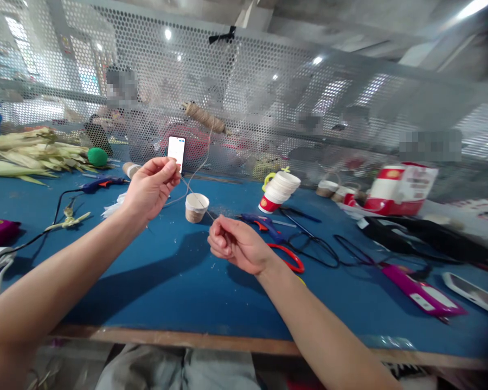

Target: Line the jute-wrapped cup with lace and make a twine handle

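My left hand (151,184) pinches a length of thin twine (192,190) between thumb and fingertips, raised above the table. Lower and to the right, my right hand (238,242) is closed on the twine, and the strand runs slantwise between both hands. Behind the strand stands a small paper cup (196,208), its lower part wrapped in brown twine. A spool of twine (205,118) hangs on the mesh panel, and a loose strand droops from it toward my left hand. A phone (176,151) with a lit screen stands upright just behind that hand.
Glue guns (264,225) (101,183) lie on the blue table (154,303). Red-handled scissors (290,257) are beside my right hand, with stacked paper cups (282,189) behind. Corn husks (36,151) and a green ball (97,157) sit left; a purple power strip (423,292) lies right.
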`<state>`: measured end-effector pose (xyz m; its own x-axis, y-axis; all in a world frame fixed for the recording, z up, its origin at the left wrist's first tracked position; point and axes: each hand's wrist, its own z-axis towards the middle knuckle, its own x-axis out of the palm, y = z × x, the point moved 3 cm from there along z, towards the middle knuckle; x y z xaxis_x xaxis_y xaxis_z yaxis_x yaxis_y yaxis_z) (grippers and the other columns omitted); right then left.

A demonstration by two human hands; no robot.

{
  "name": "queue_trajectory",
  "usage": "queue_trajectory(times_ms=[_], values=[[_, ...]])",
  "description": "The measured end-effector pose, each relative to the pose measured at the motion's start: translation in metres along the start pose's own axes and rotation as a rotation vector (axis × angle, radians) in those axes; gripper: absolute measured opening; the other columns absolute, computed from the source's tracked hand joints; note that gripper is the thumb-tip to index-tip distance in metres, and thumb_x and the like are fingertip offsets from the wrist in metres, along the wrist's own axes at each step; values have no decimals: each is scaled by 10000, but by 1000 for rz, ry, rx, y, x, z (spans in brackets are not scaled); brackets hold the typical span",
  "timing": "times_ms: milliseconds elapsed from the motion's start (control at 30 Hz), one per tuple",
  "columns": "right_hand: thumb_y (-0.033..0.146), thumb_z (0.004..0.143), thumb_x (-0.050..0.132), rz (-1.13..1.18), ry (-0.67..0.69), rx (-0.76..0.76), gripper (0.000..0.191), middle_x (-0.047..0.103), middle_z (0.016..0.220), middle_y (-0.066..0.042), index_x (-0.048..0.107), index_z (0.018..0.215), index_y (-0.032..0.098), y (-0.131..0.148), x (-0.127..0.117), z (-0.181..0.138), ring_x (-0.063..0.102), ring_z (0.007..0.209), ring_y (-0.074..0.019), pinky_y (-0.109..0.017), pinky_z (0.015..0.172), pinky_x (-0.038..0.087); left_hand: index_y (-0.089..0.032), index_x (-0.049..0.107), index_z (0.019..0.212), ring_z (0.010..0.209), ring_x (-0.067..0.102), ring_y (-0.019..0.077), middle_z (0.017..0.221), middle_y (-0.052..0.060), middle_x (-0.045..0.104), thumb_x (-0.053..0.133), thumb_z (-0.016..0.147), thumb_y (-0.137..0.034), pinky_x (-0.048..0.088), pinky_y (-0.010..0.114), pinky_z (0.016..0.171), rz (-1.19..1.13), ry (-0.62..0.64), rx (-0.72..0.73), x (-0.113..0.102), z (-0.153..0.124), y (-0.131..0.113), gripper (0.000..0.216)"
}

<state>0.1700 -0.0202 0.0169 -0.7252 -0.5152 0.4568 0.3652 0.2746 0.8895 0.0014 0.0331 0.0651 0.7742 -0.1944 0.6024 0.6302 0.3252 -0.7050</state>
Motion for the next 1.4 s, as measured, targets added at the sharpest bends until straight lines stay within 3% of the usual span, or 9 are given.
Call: queue_trajectory(times_ms=[567,733,967,1067,1133,1200,1300,1400], values=[[252,732,587,-122,-163,-126,197,472,449,44,526,581,142,9,1,-2,351,388,-38,-199,401,189,-157,560,645,569,545,50,624,-25,584,625,728,-98,449,171,579,-3,9,16,2,-4,4,121],[264,721,607,-189,-219,-168,217,463,431,56,508,564,151,10,0,-5,364,390,-39,-199,406,208,-153,569,655,570,549,48,630,-21,590,619,732,-101,452,165,576,-23,26,12,1,-4,6,106],[428,716,599,-270,-292,-182,287,536,514,27,575,649,150,17,-5,-5,450,434,-60,-200,410,280,-152,564,659,575,551,46,611,-20,589,604,732,-90,456,153,590,-55,-75,-32,-6,-1,14,104],[369,732,590,-387,-327,-214,223,533,529,32,552,655,164,18,-7,-6,444,445,-62,-202,422,295,-156,557,660,583,540,50,622,-21,578,629,712,-115,447,168,604,-33,-66,-21,-8,1,17,98],[318,753,567,-552,-367,-266,180,524,533,33,541,652,171,19,-9,-7,436,458,-65,-208,440,311,-162,561,705,601,533,61,651,-18,572,647,698,-152,437,190,618,55,-57,16,-9,2,15,87],[287,774,535,-755,-398,-328,166,517,544,29,541,653,173,22,-9,-9,435,484,-75,-218,471,334,-182,575,810,693,547,91,748,-3,583,668,676,-178,431,228,674,263,-78,151,-9,1,5,163],[253,787,510,-1022,-406,-394,162,500,566,25,533,648,172,27,-6,-11,431,528,-89,-229,518,350,-219,592,938,1009,492,189,1012,46,576,693,649,-175,372,319,860,805,-57,568,3,-11,-22,310],[220,794,490,-1213,-376,-416,166,487,576,25,525,641,167,28,-1,-14,416,544,-93,-226,522,335,-217,624,919,1062,455,249,1025,67,602,622,730,-211,316,407,905,1324,259,755,26,-31,-27,189]])
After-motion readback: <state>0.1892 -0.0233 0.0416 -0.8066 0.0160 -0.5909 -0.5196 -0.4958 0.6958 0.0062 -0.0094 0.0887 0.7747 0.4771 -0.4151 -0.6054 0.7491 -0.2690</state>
